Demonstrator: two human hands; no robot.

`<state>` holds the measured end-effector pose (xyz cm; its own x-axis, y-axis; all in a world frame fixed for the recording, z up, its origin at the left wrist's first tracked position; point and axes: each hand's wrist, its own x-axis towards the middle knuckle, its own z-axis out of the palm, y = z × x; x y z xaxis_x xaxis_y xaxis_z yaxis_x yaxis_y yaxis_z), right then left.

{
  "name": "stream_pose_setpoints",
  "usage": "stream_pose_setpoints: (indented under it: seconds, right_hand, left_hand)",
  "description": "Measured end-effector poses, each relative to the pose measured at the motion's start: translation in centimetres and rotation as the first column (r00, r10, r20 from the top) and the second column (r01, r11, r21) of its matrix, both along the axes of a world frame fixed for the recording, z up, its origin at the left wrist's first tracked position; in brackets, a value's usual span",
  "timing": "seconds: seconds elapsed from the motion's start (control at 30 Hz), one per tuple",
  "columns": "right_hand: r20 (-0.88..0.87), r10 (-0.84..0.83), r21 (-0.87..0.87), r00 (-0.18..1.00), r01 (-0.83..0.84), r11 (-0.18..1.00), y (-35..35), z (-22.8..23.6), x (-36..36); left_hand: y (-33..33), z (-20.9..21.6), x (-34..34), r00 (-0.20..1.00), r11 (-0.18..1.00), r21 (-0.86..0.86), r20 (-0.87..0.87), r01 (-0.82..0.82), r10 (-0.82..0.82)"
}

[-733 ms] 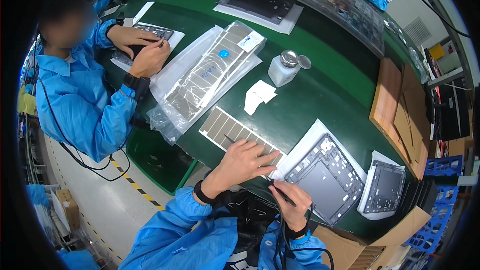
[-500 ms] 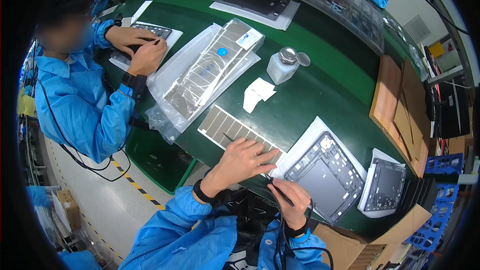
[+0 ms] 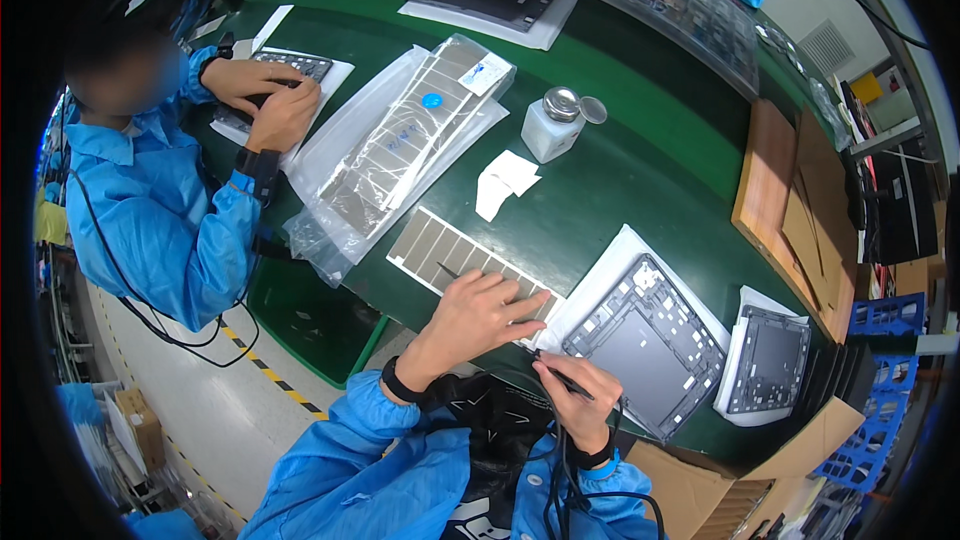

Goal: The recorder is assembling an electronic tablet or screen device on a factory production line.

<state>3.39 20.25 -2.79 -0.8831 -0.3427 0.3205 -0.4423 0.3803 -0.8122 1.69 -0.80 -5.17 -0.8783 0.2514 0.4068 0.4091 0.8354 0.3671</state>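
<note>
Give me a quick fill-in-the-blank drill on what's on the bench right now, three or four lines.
1. The left hand presses flat on the sheet of ____ strips.
2. The right hand holds a thin dark ____ in a pinch grip.
3. The grey tablet frame lies on a ____ sheet of foam, to the right of the strips.
4. The small white bottle stands on the ____ table mat.

Missing words: grey; tool; white; green
</note>
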Motion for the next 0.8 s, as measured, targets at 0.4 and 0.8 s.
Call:
stream_pose_setpoints:
  seconds: [0.4,0.8]
  right_hand:
    - [-0.23,-0.7,0.003,0.676,0.719,0.695,18.7,5.3,0.3]
    - [-0.002,-0.762,-0.239,0.648,0.74,0.629,22.1,1.6,-0.2]
  left_hand:
    - [2.0,4.6,-0.5,0.992,0.991,-0.04,0.036,0.124,-0.123]
    - [12.1,1.1,-1.7,0.788,0.766,-0.186,0.169,0.615,-0.592]
